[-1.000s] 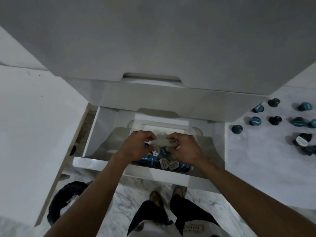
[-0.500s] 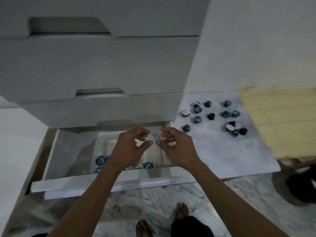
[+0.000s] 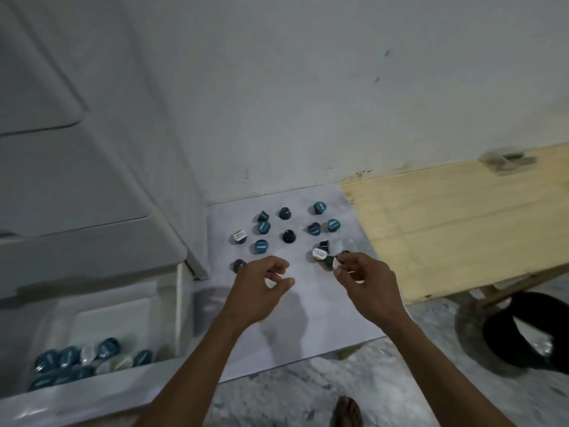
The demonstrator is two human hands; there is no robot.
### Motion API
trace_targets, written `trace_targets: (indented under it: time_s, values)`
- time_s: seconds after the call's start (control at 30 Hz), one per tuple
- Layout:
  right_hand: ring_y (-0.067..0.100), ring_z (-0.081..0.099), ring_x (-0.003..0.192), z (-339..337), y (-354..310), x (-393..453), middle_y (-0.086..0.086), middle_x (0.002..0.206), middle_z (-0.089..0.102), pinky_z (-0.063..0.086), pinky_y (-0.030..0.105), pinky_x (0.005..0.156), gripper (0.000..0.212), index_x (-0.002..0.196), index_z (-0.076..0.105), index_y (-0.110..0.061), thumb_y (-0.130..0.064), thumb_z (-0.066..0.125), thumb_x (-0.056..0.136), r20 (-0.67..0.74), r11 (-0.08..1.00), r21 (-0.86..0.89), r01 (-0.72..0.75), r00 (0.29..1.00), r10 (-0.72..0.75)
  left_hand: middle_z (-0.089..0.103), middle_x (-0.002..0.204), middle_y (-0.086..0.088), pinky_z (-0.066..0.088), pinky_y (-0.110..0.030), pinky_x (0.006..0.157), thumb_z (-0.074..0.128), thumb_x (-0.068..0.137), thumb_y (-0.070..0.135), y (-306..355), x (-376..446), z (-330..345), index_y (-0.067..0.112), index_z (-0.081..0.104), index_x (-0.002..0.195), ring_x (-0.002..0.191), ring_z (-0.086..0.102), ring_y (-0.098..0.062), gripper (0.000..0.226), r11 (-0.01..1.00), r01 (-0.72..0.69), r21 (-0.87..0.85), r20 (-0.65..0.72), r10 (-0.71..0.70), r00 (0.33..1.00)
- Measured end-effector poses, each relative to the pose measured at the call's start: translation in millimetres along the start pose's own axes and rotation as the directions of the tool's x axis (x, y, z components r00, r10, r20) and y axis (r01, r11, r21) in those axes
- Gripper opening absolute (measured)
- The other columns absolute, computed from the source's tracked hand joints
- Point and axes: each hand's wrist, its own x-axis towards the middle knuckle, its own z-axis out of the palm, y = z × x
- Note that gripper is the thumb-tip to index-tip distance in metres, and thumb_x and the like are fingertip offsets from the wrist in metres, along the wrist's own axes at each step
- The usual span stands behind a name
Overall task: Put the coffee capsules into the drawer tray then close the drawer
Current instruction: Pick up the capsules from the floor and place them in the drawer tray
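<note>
Both forearms are extended forward from the bottom edge, bare to the wrist. The left hand (image 3: 261, 285) is held palm down, its fingers (image 3: 278, 266) loosely curled with nothing seen between them. The right hand (image 3: 365, 280) is turned slightly inward, a small capsule (image 3: 334, 262) pinched between thumb and forefinger. A bare foot (image 3: 348, 412) is seen below.

Two bare forearms reach out from the bottom edge, no sleeves, watch or bracelet showing down to the wrists behind the fingers. The left hand (image 3: 261, 288) and right hand (image 3: 366, 282) wear no gloves or visible rings. Well behind the fingers, a bare foot (image 3: 346, 412) shows its toes unshod.
</note>
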Motion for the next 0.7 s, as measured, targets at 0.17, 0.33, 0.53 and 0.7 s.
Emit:
trace_targets:
  time_s: [0.17,0.33,0.53,0.7]
  values:
    - [0.004,0.067,0.072,-32,49,43,-0.007,0.085,0.071,0.049,0.016,0.063,0.023,0.109,0.069,-0.019,-0.022,0.071,0.086,0.09,0.991,-0.11,-0.077,0.992,0.087,0.069,0.089,0.007,0.053,-0.02,0.071,0.078,0.079,0.027,6,16,72,0.021,0.069,0.101,0.076,0.065,-0.001,0.025,0.988,0.149,0.046,0.022,-0.15,0.988]
    - [0.014,0.066,0.079,-29,83,86,0.0,0.098,0.07,0.047,0.02,0.068,0.026,0.114,0.066,-0.018,-0.019,0.069,0.087,0.171,0.974,-0.199,-0.11,0.974,0.145,0.068,0.096,0.008,0.057,-0.03,0.077,0.074,0.083,0.03,0,48,118,0.025,0.064,0.109,0.081,0.065,-0.006,0.029,0.973,0.193,0.131,0.04,-0.199,0.979]
    - [0.027,0.063,0.103,-10,109,123,0.011,0.12,0.063,0.052,0.037,0.088,0.044,0.13,0.057,-0.018,-0.016,0.065,0.087,0.276,0.942,-0.336,-0.02,0.954,0.119,0.068,0.114,0.002,0.055,-0.04,0.083,0.062,0.089,0.031,-10,89,163,0.029,0.052,0.13,0.102,0.065,-0.02,0.042,0.957,0.179,0.23,0.107,-0.207,0.972]
    - [0.034,0.06,0.104,9,124,148,0.016,0.12,0.059,0.052,0.042,0.089,0.045,0.132,0.056,-0.016,-0.016,0.064,0.087,0.414,0.91,-0.394,0.133,0.909,0.046,0.055,0.136,-0.002,0.053,-0.04,0.085,0.049,0.096,0.018,-18,107,189,0.028,0.041,0.144,0.113,0.058,-0.024,0.05,0.9,0.143,0.412,0.098,-0.2,0.975]
